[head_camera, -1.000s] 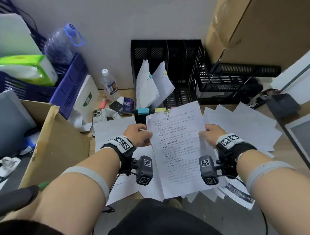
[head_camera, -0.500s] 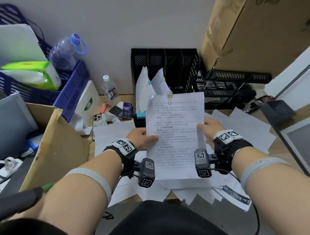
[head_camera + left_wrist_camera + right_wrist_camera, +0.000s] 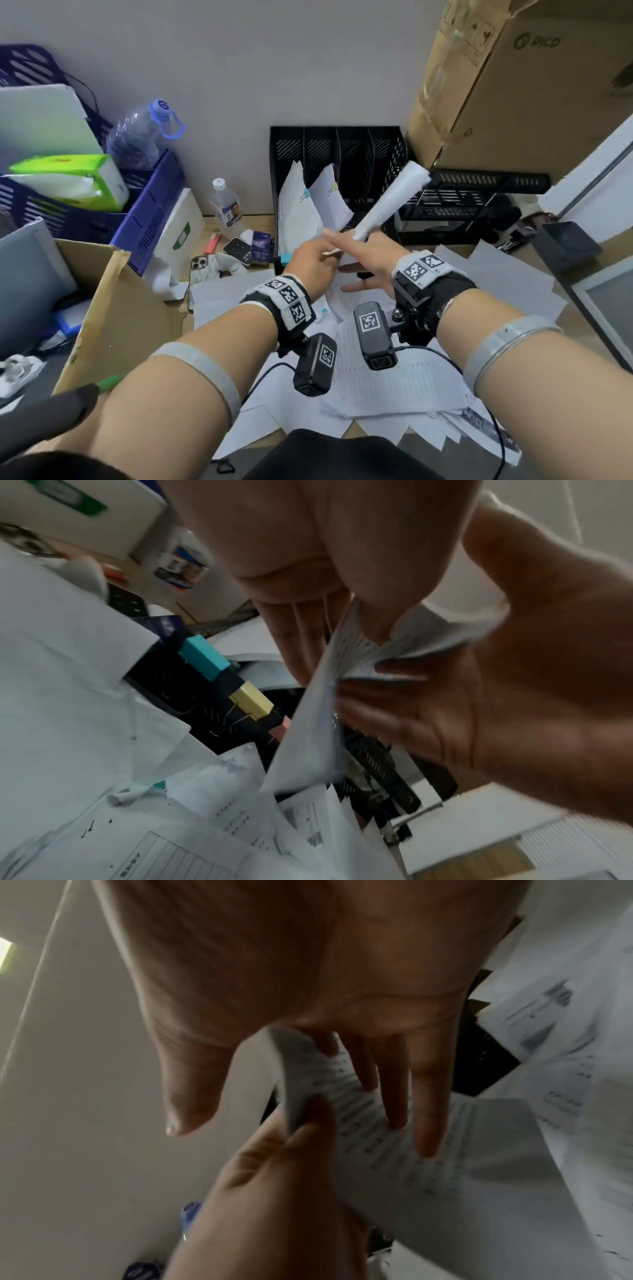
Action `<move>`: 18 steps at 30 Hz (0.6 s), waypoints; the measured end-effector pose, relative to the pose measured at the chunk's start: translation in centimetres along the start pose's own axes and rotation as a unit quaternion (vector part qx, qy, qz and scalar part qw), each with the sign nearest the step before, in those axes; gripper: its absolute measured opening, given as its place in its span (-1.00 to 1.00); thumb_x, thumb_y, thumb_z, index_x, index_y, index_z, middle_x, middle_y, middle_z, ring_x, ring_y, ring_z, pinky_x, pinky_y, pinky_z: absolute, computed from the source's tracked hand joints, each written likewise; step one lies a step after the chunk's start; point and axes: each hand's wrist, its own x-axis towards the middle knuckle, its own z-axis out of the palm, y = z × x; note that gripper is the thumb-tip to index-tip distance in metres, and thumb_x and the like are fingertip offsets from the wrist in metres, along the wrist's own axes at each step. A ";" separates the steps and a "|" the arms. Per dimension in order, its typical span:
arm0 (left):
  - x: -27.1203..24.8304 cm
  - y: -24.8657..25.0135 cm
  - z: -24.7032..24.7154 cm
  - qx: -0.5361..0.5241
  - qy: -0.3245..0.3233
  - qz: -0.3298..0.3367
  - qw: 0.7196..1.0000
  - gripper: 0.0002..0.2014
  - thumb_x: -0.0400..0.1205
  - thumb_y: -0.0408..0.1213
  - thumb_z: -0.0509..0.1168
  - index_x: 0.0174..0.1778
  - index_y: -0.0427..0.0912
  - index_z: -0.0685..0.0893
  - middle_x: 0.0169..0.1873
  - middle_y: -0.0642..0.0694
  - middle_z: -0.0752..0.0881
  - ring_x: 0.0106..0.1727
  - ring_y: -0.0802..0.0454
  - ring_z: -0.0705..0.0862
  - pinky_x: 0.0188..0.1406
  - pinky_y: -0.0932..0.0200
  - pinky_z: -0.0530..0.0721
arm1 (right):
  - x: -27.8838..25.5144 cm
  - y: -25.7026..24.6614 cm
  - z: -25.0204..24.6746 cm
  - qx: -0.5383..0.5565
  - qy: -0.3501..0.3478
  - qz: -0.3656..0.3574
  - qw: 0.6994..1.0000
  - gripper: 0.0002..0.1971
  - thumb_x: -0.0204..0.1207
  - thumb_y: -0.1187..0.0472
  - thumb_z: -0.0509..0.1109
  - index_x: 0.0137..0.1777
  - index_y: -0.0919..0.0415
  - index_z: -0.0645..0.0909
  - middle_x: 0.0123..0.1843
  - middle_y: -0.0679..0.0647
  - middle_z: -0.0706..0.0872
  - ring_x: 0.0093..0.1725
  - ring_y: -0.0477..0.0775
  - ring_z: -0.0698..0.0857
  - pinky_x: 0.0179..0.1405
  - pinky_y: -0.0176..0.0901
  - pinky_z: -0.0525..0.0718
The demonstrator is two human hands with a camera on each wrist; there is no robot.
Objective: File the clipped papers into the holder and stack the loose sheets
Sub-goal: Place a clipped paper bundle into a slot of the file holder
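The clipped papers (image 3: pixel 394 202) stand edge-on and tilted, their top end up in front of the black file holder (image 3: pixel 342 144). My left hand (image 3: pixel 325 255) pinches their lower edge between thumb and fingers (image 3: pixel 369 620). My right hand (image 3: pixel 356 260) is beside it with straight, spread fingers (image 3: pixel 394 1096) lying against the printed sheet (image 3: pixel 428 1164). Two other clipped bundles (image 3: pixel 294 205) (image 3: pixel 329 195) lean in the holder's left slots. Loose sheets (image 3: pixel 376 387) are scattered over the desk under my wrists. The clip on the held papers is hidden.
A big cardboard box (image 3: pixel 513 85) and black letter trays (image 3: pixel 479 205) crowd the holder's right side. A water bottle (image 3: pixel 227 209), phone (image 3: pixel 198 270) and blue crates (image 3: pixel 147 212) sit to its left. Teal (image 3: pixel 204 657) and yellow (image 3: pixel 251 702) binder clips hang on a small black box.
The papers were flat, facing me, gripped at both side edges. Now they are turned edge-on and raised toward the holder, my hands have come together, and the right hand has loosened its grip.
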 end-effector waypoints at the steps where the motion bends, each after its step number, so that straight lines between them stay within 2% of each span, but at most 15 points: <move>1: 0.3 0.0 0.5 -0.011 -0.017 0.008 1.000 -0.56 0.68 -0.47 0.18 0.38 0.00 0.71 0.23 -0.02 0.79 0.29 0.05 0.71 0.42 0.01 0.62 | 0.3 -0.5 -0.2 0.029 0.018 0.008 0.999 -0.21 0.22 -0.26 0.61 0.31 0.26 0.57 0.20 0.15 0.77 0.11 0.17 0.79 -0.19 0.14 0.83; 3: 1.0 -0.1 1.2 -0.031 -0.033 0.035 0.998 -0.53 0.68 -0.47 0.22 0.45 0.04 0.66 0.31 0.06 0.75 0.37 0.12 0.67 0.49 0.08 0.56 | 1.1 -1.4 -1.5 0.066 0.080 0.027 0.994 -0.46 0.41 -0.16 0.50 0.11 0.33 0.64 0.05 0.23 0.81 0.02 0.21 0.82 -0.30 0.03 0.82; 5: 2.1 -0.4 1.4 -0.069 -0.075 0.034 0.994 -0.55 0.67 -0.27 0.37 0.49 0.12 0.61 0.38 0.13 0.70 0.36 0.18 0.68 0.44 0.14 0.60 | 2.2 -1.8 -3.5 -0.013 0.144 0.016 0.989 -0.58 0.56 -0.04 0.38 0.17 0.33 0.56 0.13 0.27 0.73 0.13 0.32 0.76 -0.15 0.05 0.80; 6: 2.7 -0.3 1.4 -0.103 -0.109 0.007 0.989 -0.52 0.63 -0.11 0.44 0.50 0.17 0.60 0.40 0.17 0.68 0.35 0.18 0.69 0.38 0.14 0.64 | 3.0 -1.9 -4.3 -0.062 0.169 0.017 0.983 -0.57 0.61 -0.01 0.33 0.26 0.35 0.50 0.19 0.29 0.68 0.14 0.36 0.73 -0.05 0.07 0.79; 7: 3.5 -0.3 1.4 -0.131 -0.137 -0.033 0.981 -0.47 0.58 0.04 0.46 0.50 0.21 0.59 0.40 0.19 0.67 0.33 0.17 0.69 0.33 0.11 0.68 | 3.5 -1.9 -5.2 -0.066 0.184 0.022 0.980 -0.58 0.65 0.02 0.28 0.31 0.36 0.46 0.22 0.29 0.65 0.06 0.37 0.74 -0.12 0.05 0.82; 8: 4.4 -0.3 1.5 -0.145 -0.147 -0.073 0.976 -0.45 0.56 0.16 0.43 0.50 0.24 0.58 0.40 0.17 0.67 0.33 0.14 0.68 0.30 0.07 0.69 | 3.8 -2.0 -6.1 -0.058 0.187 0.022 0.980 -0.63 0.67 0.06 0.23 0.28 0.36 0.44 0.17 0.28 0.64 -0.10 0.34 0.77 -0.39 -0.07 0.82; 9: 5.5 -0.6 1.6 -0.139 -0.139 -0.101 0.975 -0.45 0.56 0.24 0.38 0.49 0.25 0.58 0.40 0.12 0.67 0.35 0.11 0.67 0.30 0.02 0.68 | 4.0 -2.0 -6.8 -0.075 0.189 0.031 0.979 -0.67 0.68 0.07 0.19 0.19 0.37 0.45 0.07 0.28 0.67 -0.28 0.27 0.78 -0.67 -0.26 0.68; 10: 6.6 -0.9 1.9 -0.115 -0.122 -0.114 0.979 -0.46 0.58 0.26 0.33 0.49 0.25 0.58 0.41 0.07 0.67 0.37 0.07 0.66 0.34 -0.03 0.66 | 4.4 -2.0 -7.5 -0.113 0.189 0.028 0.975 -0.66 0.69 0.05 0.17 0.10 0.39 0.47 -0.06 0.28 0.70 -0.41 0.20 0.77 -0.80 -0.39 0.51; 11: 7.8 -1.2 2.3 -0.063 -0.105 -0.119 0.985 -0.50 0.62 0.21 0.30 0.49 0.23 0.58 0.41 0.02 0.67 0.39 0.02 0.65 0.40 -0.06 0.63 | 5.0 -1.9 -8.1 -0.143 0.183 0.024 0.972 -0.64 0.69 0.02 0.15 0.04 0.38 0.50 -0.15 0.27 0.72 -0.44 0.18 0.78 -0.78 -0.41 0.45; 12: 9.0 -1.5 2.8 0.002 -0.098 -0.117 0.988 -0.54 0.65 0.12 0.29 0.50 0.20 0.57 0.43 -0.04 0.66 0.40 -0.03 0.64 0.45 -0.08 0.60 | 5.2 -1.9 -8.7 -0.161 0.174 0.010 0.971 -0.61 0.69 -0.01 0.15 0.05 0.38 0.54 -0.14 0.29 0.75 -0.34 0.22 0.80 -0.66 -0.35 0.52; 14: 10.9 -2.0 3.9 0.130 -0.110 -0.124 0.977 -0.53 0.66 -0.02 0.29 0.54 0.22 0.52 0.52 -0.14 0.55 0.45 -0.15 0.60 0.51 -0.08 0.54 | 5.6 -2.1 -9.5 -0.171 0.171 -0.021 0.970 -0.55 0.68 -0.05 0.18 0.20 0.38 0.57 0.01 0.28 0.76 -0.01 0.32 0.77 -0.24 -0.17 0.62; 15: 11.6 -2.1 4.4 0.183 -0.120 -0.137 0.966 -0.50 0.66 -0.06 0.28 0.56 0.26 0.48 0.58 -0.17 0.42 0.51 -0.20 0.54 0.55 -0.09 0.50 | 5.8 -2.4 -9.8 -0.174 0.166 -0.026 0.970 -0.53 0.68 -0.07 0.19 0.25 0.37 0.57 0.04 0.23 0.74 0.02 0.30 0.75 -0.13 -0.14 0.61; 16: 12.1 -2.1 4.7 0.223 -0.128 -0.155 0.954 -0.47 0.67 -0.10 0.26 0.59 0.29 0.42 0.64 -0.18 0.26 0.57 -0.24 0.46 0.58 -0.08 0.46 | 5.9 -2.8 -10.2 -0.175 0.154 -0.027 0.972 -0.53 0.67 -0.08 0.21 0.27 0.34 0.57 0.04 0.18 0.73 -0.02 0.26 0.73 -0.11 -0.17 0.59; 17: 12.5 -2.2 4.9 0.246 -0.131 -0.172 0.945 -0.43 0.67 -0.16 0.24 0.62 0.30 0.36 0.69 -0.18 0.13 0.61 -0.26 0.40 0.59 -0.05 0.43 | 5.8 -3.2 -10.5 -0.171 0.141 -0.034 0.975 -0.56 0.67 -0.07 0.22 0.26 0.31 0.58 0.00 0.14 0.73 -0.11 0.21 0.72 -0.19 -0.25 0.59; 18: 12.9 -2.4 5.1 0.255 -0.127 -0.186 0.940 -0.37 0.66 -0.22 0.23 0.65 0.28 0.30 0.71 -0.18 0.03 0.64 -0.28 0.35 0.60 -0.05 0.42 | 5.7 -3.6 -10.8 -0.165 0.132 -0.042 0.977 -0.63 0.67 -0.04 0.23 0.19 0.27 0.59 -0.10 0.10 0.73 -0.24 0.15 0.70 -0.36 -0.35 0.59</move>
